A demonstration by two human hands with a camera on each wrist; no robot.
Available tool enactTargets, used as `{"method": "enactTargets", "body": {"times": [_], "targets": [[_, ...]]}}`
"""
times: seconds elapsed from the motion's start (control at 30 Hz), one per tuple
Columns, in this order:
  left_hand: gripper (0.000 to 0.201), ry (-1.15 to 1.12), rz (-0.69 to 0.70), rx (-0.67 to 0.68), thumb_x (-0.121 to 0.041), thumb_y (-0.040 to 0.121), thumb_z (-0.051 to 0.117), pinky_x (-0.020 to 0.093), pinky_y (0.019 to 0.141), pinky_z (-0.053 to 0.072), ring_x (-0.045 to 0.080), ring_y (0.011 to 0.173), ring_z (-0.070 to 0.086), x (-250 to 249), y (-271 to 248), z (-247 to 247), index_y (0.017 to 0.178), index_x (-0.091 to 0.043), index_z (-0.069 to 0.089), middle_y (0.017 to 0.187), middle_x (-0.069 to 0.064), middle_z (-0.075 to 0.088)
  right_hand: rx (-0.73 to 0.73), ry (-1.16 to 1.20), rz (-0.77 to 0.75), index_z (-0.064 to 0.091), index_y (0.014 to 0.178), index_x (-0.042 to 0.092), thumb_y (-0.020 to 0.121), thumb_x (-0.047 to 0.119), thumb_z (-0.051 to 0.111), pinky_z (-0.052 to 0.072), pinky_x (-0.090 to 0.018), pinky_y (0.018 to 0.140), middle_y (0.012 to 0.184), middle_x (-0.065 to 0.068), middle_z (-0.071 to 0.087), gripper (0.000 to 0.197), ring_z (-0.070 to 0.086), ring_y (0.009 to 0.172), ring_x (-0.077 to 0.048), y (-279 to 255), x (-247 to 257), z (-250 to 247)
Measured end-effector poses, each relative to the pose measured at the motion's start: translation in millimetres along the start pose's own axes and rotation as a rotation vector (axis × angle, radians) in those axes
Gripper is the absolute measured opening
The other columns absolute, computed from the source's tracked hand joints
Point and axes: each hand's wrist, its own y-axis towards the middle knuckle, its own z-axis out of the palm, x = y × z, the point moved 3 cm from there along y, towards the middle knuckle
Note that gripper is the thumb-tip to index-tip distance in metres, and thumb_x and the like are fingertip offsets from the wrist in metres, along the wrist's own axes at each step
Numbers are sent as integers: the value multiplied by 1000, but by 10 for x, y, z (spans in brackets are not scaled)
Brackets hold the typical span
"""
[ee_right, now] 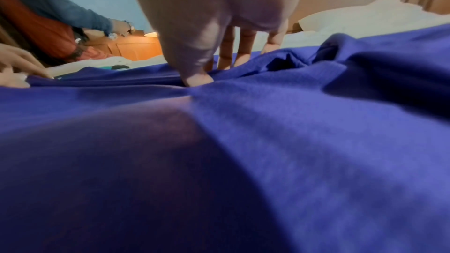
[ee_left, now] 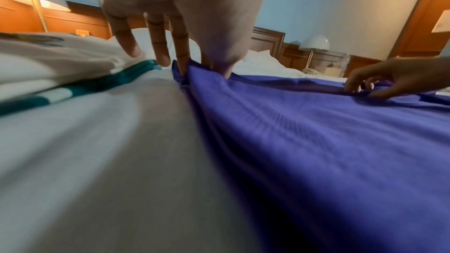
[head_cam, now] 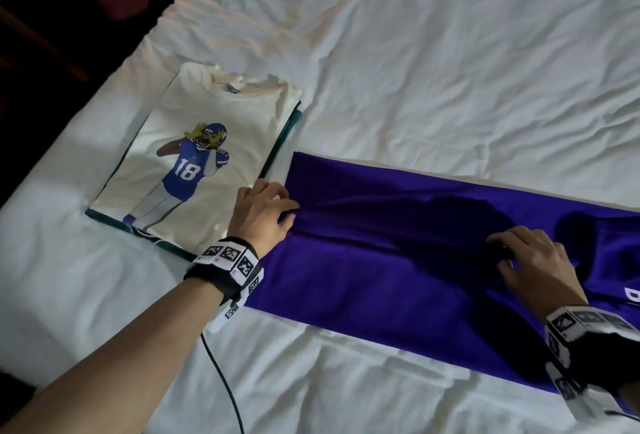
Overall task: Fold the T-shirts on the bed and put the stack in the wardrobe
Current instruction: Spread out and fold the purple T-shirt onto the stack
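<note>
A purple T-shirt (head_cam: 398, 260) lies as a long folded strip across the white bed (head_cam: 450, 70). My left hand (head_cam: 266, 212) pinches a ridge of its fabric at the strip's left end, thumb and fingers closed on the purple T-shirt (ee_left: 316, 141). My right hand (head_cam: 533, 260) pinches the same ridge further right; in the right wrist view the thumb and fingers (ee_right: 194, 80) press into the purple T-shirt (ee_right: 268, 141). A stack of folded shirts (head_cam: 204, 156), topped by a white one with a football player print, sits left of the purple strip.
The folded stack (ee_left: 60, 59) shows teal layers under the white top shirt. The bed's left edge drops into a dark area (head_cam: 69, 35). Another person (ee_right: 48, 26) stands beyond the bed. A cable (head_cam: 221, 374) trails from my left wrist.
</note>
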Motion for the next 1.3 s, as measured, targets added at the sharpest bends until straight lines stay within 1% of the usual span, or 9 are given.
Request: {"method": "enactTargets", "body": {"times": [0.13,0.33,0.47,0.6,0.7,0.93,1.07,1.2,1.3], "targets": [[8,10,1,-78,-18,70,74,36,76,36,25,90,59,18,-41,-161,77,-21,75,89,-5,67,-72,131,-6,72,86,15,70,1,68,51,-40,65,89,-3,65,22,58,83,-31,66,13,-170],[36,64,-38,15,-30,63,63,48,91,37,27,110,53,-179,-91,-210,96,-19,75,112,0,63,-62,178,-63,69,107,19,72,30,56,45,-42,81,110,-1,60,39,54,97,-26,-177,-64,-270],[46,-109,49,-133,-32,67,59,48,99,39,30,115,54,-1116,138,-124,107,-14,70,117,6,62,-213,99,184,68,104,16,67,19,60,44,-46,80,111,-6,58,38,51,98,-31,-402,-572,-571],[40,-300,325,65,-28,70,51,47,101,41,25,113,57,-2467,297,306,103,-18,72,114,1,64,-56,-81,340,67,102,12,68,10,73,45,-49,76,107,-10,59,35,53,98,-38,-659,-1273,-642],[46,-275,339,231,-23,71,58,48,103,40,29,122,54,-3023,383,600,115,-17,68,127,5,61,61,-140,266,66,109,12,59,1,80,46,-50,80,112,-9,59,53,56,99,-37,-718,-1507,-608],[56,-88,288,247,-11,68,76,48,95,48,29,122,57,-3036,346,905,123,-16,66,133,4,61,41,-235,132,64,110,12,61,-11,69,51,-45,68,106,-10,59,54,56,92,-37,-511,-1766,-597],[41,-21,318,192,-18,84,48,46,91,51,27,121,59,-3003,363,907,121,-13,67,130,3,64,-63,-104,126,71,88,9,63,-8,63,52,-36,49,83,-5,69,31,61,77,-31,-496,-1868,-853],[51,-115,261,161,-27,84,32,50,95,49,29,121,59,-3074,359,826,111,-11,72,124,6,67,-106,-61,69,75,94,7,56,-4,53,58,-43,59,90,-9,74,45,70,81,-32,-703,-1858,-922],[55,-151,225,102,-34,80,38,55,107,39,32,131,49,-3263,389,776,117,-7,68,134,11,60,-31,-56,150,62,127,16,59,13,51,43,-52,103,134,-4,59,68,53,126,-29,-820,-1802,-881]]}}
